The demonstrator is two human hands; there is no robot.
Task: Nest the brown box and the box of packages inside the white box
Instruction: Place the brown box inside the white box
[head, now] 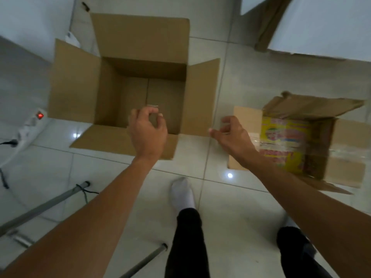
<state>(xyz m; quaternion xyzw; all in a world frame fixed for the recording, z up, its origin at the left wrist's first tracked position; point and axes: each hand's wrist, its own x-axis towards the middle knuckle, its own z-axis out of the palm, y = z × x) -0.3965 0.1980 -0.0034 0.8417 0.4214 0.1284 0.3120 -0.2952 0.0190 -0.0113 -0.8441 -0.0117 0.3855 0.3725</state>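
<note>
Nothing is nested yet. The brown box [140, 91] sits open and empty on the floor [230, 217] in front of you. The box of packages [301, 145] sits just to its right, still full. The white box [321, 25] is far off at the top right, only partly seen. Both boxes still need to go inside it.

Your left hand [147, 133] hangs over the brown box's near edge, fingers [154, 111] curled loosely, holding nothing. Your right hand [232, 135] is between the two boxes, half open, empty, near the packages box's flap; I cannot tell if it touches.
</note>
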